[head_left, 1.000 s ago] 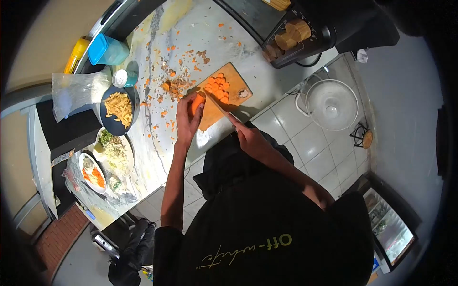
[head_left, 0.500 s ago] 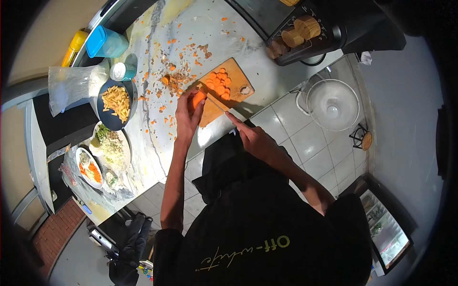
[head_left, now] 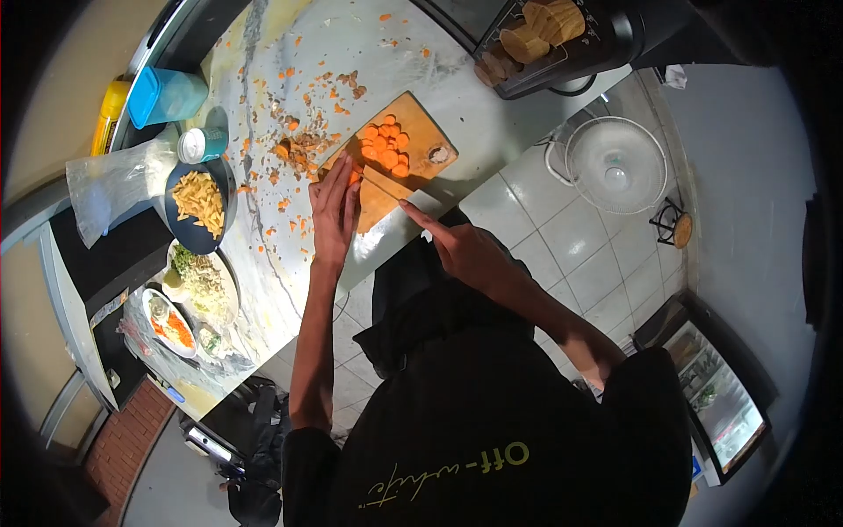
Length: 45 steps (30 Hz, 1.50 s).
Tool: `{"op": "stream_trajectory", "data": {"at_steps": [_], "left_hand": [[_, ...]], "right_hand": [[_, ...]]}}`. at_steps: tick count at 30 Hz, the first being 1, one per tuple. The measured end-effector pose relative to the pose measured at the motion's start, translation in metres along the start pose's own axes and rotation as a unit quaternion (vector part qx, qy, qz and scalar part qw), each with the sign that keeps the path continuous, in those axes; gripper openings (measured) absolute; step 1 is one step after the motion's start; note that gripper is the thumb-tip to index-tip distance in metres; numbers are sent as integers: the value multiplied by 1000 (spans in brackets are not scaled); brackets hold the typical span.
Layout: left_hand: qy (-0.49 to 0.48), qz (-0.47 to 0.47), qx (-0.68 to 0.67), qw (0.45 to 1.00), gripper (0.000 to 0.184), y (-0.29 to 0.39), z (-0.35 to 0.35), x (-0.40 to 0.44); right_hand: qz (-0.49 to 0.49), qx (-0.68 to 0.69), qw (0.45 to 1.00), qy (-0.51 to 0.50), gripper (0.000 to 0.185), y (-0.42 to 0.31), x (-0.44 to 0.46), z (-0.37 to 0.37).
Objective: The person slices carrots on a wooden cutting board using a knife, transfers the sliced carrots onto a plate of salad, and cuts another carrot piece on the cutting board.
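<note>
A wooden cutting board [head_left: 421,132] lies near the counter's edge, with several round carrot slices [head_left: 385,145] on its far half. My left hand [head_left: 334,202] is closed over a carrot [head_left: 355,175] at the board's left side; the fingers hide most of it. In my right hand [head_left: 457,246] is a knife [head_left: 383,184], its blade reaching across the board to the carrot. The index finger stretches along the knife, while its handle is hidden in my palm.
Carrot peelings [head_left: 303,149] litter the marble counter [head_left: 263,211]. To the left are a dark plate of fries [head_left: 198,204], a plate of shredded vegetables [head_left: 211,281], an oval dish [head_left: 169,325], a jar [head_left: 202,145] and a blue-lidded container [head_left: 167,97]. A black appliance [head_left: 562,44] stands at upper right.
The view has shifted, moving the board slightly left and up in the picture. My left hand's fingers now cover more of the carrot, with the blade close beside them.
</note>
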<state>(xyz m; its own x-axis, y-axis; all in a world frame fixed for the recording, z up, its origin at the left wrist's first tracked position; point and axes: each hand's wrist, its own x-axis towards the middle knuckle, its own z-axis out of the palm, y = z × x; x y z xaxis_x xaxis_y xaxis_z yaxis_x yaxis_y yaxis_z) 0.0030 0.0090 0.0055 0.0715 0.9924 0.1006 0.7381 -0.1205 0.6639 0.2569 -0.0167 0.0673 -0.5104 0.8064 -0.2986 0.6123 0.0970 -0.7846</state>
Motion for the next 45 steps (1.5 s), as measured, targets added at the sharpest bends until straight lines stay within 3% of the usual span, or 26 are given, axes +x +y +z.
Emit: {"op": "stream_trajectory", "data": {"at_steps": [5, 12, 18, 21, 23, 24, 26, 27, 30, 34, 36, 45], "left_hand": [[13, 12, -3, 1000, 39, -1, 3, 1], [-17, -20, 18, 999, 36, 1, 0, 3], [-34, -37, -9, 999, 37, 3, -3, 5], [-26, 4, 10, 1000, 37, 10, -6, 9], [13, 12, 48, 999, 37, 16, -7, 6], [52, 21, 78, 995, 37, 16, -7, 14], [72, -2, 98, 993, 37, 13, -13, 26], [65, -31, 24, 997, 38, 11, -16, 43], [63, -59, -94, 992, 40, 20, -7, 90], [-12, 2, -49, 999, 31, 0, 14, 123], [-12, 102, 46, 994, 29, -7, 20, 128], [0, 81, 126, 989, 48, -24, 31, 127]], "right_hand": [[40, 12, 998, -53, 74, -1, 3, -4], [29, 50, 997, -50, 72, 9, 8, -6], [-32, 78, 996, 8, 67, 23, 11, 8], [-112, 85, 987, 74, 65, 29, 15, 10], [-47, 42, 997, -33, 64, 21, 11, -4], [-58, 39, 997, -25, 64, 26, 14, 0], [29, -4, 999, -16, 57, 42, 11, 26], [64, -44, 993, -88, 49, 19, 10, -2], [75, -88, 986, -122, 39, 24, 17, -7], [57, -105, 989, -82, 37, 33, 19, -4], [29, -119, 990, -65, 37, 37, 19, -5], [-22, -172, 984, -43, 38, 44, 20, -9]]}}
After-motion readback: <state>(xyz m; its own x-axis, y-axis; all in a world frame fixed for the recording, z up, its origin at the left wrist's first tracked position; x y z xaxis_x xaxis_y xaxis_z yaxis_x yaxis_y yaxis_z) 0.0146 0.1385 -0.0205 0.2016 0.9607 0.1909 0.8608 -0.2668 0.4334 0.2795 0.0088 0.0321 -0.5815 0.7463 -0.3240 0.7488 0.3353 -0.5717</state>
